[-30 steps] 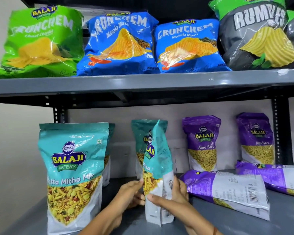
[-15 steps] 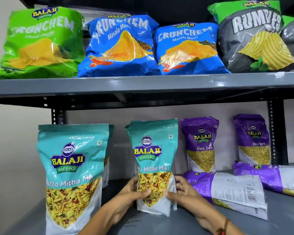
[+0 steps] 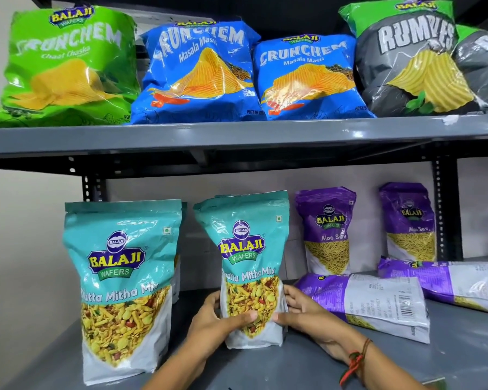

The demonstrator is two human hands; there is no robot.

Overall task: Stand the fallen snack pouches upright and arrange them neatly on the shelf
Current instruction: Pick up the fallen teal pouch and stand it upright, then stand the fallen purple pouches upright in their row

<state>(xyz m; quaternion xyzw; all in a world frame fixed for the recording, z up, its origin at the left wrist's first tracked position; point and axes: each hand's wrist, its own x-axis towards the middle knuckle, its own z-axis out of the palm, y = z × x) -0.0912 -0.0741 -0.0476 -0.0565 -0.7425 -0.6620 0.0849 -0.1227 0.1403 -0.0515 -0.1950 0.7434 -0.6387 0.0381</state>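
A teal Khatta Mitha Mix pouch [image 3: 247, 249] stands upright in the middle of the lower shelf [image 3: 293, 367], front facing me. My left hand [image 3: 217, 319] grips its lower left side and my right hand [image 3: 302, 311] grips its lower right side. Another teal pouch [image 3: 121, 277] stands upright to the left, with one more partly hidden behind it. Two purple Aloo Sev pouches [image 3: 326, 229] [image 3: 407, 220] stand at the back right. Two purple pouches [image 3: 372, 302] [image 3: 457, 282] lie flat on the shelf, the nearer one just right of my right hand.
The upper shelf [image 3: 237, 136] holds green, blue and grey chip bags in a row. A black upright post [image 3: 445, 209] stands at the back right, another [image 3: 92, 187] at the back left. A pale wall lies behind the lower shelf.
The held teal pouch has been turned from edge-on to front-facing and set upright on the shelf. Both hands now sit lower on its sides.
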